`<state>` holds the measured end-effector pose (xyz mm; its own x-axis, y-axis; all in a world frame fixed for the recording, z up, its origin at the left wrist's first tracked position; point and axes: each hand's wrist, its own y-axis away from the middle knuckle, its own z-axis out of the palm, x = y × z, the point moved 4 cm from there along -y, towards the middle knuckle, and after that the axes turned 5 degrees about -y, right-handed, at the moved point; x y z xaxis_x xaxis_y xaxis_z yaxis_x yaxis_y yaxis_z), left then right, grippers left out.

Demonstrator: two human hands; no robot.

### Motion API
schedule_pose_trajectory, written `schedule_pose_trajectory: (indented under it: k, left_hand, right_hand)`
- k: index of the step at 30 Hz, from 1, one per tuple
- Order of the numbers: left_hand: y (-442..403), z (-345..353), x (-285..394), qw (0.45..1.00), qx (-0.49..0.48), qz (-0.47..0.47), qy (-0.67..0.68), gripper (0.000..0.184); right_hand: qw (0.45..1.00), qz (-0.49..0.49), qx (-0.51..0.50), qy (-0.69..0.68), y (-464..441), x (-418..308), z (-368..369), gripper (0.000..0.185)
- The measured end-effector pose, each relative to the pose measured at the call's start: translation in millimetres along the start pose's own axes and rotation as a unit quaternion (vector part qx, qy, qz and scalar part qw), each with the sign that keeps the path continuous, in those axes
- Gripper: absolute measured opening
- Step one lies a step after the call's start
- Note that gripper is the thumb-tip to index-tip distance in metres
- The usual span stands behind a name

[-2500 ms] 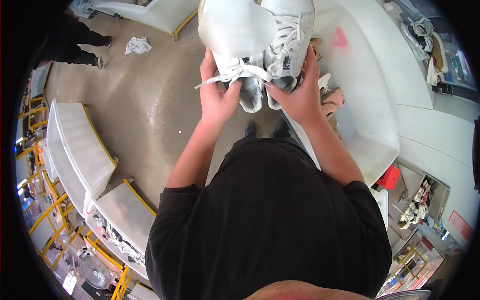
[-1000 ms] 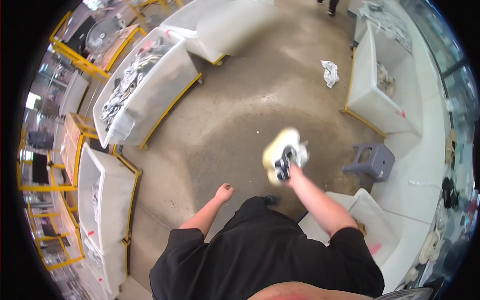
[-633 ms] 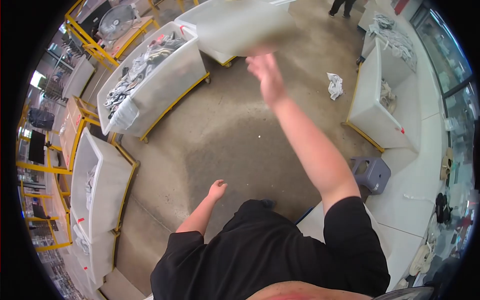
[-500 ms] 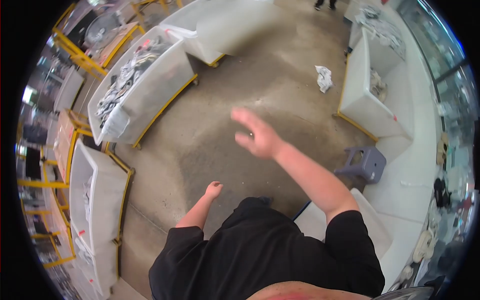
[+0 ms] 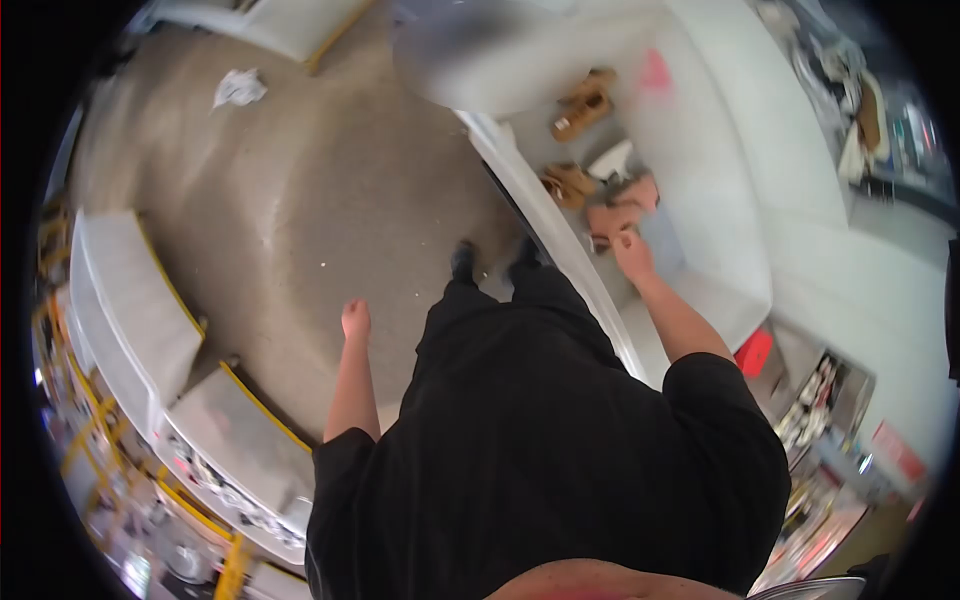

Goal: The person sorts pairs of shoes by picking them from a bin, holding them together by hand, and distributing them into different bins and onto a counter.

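My right hand [image 5: 627, 250] reaches into a white bin [image 5: 545, 205] on my right. Its fingers are closed at a pinkish shoe [image 5: 608, 218], and a second pinkish shoe [image 5: 640, 190] lies against that one. Just beyond them are a white shoe [image 5: 612, 160] and a brown shoe [image 5: 568, 185]. More brown shoes [image 5: 582, 108] lie farther along the bin floor. Low at my side, over the floor, hangs my left hand [image 5: 356, 318], its fingers curled and nothing visible in them.
White bins on yellow frames [image 5: 150, 290] line the left side. A white cloth [image 5: 240, 88] lies on the concrete floor. Something red [image 5: 754, 352] stands beside the near end of the shoe bin, by shelves with mixed goods [image 5: 815, 405]. A blurred grey shape covers the top middle.
My view has turned right, and the bin of shoes is now beside me. My right hand has gone from spread fingers over the floor to closed at a pinkish shoe. My left hand stays low.
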<state>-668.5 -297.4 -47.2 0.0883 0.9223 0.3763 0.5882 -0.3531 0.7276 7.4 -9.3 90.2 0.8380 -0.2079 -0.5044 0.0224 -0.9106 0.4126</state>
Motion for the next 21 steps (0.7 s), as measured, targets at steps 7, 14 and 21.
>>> schedule_pose_trajectory:
  k: [7,14,21]
  left_hand:
    - [34,143,338,0.973,-0.035,0.214,-0.075,0.062]
    - [7,268,517,0.746,0.236,0.55,-0.29,0.075]
    - [-19,301,541,0.712,0.259,0.532,-0.378,0.035]
  right_hand:
    - [0.941,0.325,-0.011,-0.091,59,239,86,0.042]
    - [0.951,0.258,-0.165,-0.037,-19,338,194,0.048]
    - [0.925,-0.031,0.067,0.374,-290,388,230,0.037]
